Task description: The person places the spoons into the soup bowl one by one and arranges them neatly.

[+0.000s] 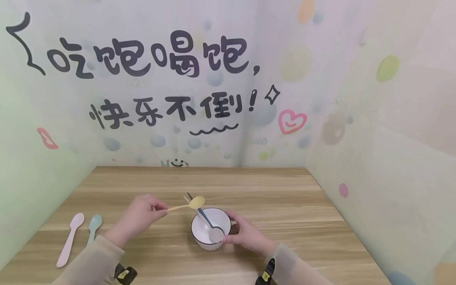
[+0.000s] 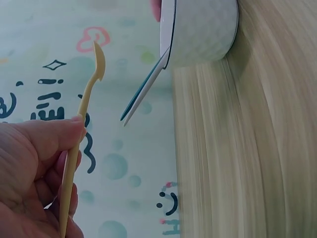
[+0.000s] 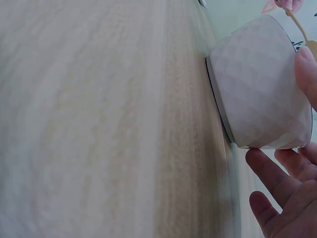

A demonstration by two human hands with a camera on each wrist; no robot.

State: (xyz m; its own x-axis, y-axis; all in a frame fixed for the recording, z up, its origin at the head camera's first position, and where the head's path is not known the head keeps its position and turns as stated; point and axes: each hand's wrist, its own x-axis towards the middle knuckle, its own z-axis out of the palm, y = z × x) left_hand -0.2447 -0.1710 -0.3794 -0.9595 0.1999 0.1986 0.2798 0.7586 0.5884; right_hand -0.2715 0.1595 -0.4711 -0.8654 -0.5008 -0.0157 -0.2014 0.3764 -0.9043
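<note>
My left hand (image 1: 143, 215) pinches a yellow spoon (image 1: 197, 202) by its handle; the spoon's head is up in the air near the far left rim of a white bowl (image 1: 210, 245). The bowl has a dark rim and a faceted outside. My right hand (image 1: 248, 236) holds the bowl's right side, with the thumb (image 3: 308, 74) at the rim and fingertips (image 3: 255, 154) against the wall. Inside the bowl lie a whitish spoon (image 1: 215, 234) and a dark blue spoon (image 1: 203, 213), their handles sticking out over the far left rim.
A pink spoon (image 1: 70, 239) and a light green spoon (image 1: 94, 225) lie on the wooden table (image 1: 270, 190) at the left, the green one partly behind my left sleeve. Printed walls (image 1: 270, 150) enclose the table at the back and both sides.
</note>
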